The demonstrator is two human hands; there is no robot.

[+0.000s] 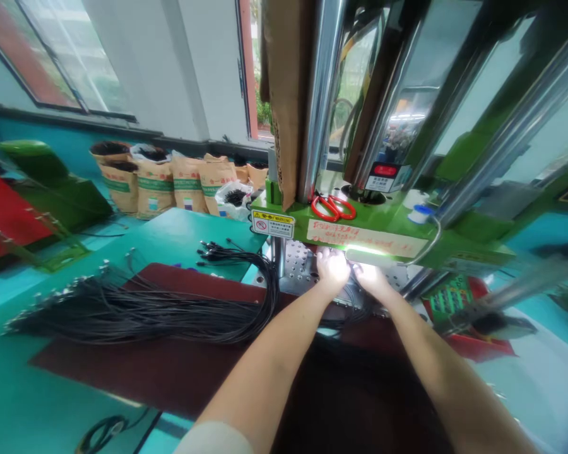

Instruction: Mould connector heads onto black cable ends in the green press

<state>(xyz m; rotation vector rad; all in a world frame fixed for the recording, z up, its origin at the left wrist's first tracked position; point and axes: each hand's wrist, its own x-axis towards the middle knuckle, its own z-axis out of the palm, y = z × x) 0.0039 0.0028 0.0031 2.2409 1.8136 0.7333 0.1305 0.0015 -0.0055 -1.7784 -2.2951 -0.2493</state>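
Both my hands reach under the green head of an upright press [435,227], into bright lamp light over a perforated metal plate [299,268]. My left hand [332,268] is closed with curled fingers, and what it grips is washed out by glare. Close beside it, my right hand [372,279] is closed too, its fingertips near a small dark piece I cannot make out. Thin black cables [353,296] run down from between the hands. To the left, a large bundle of black cables [170,312] with metal ends lies across a dark brown board [137,372].
Red-handled scissors [334,208] and a blue-and-white spool [420,214] rest on the press head. Steel columns [324,107] rise around the work area. A red bin [483,345] stands at right. Paper sacks [189,183] line the wall behind the green table [194,227].
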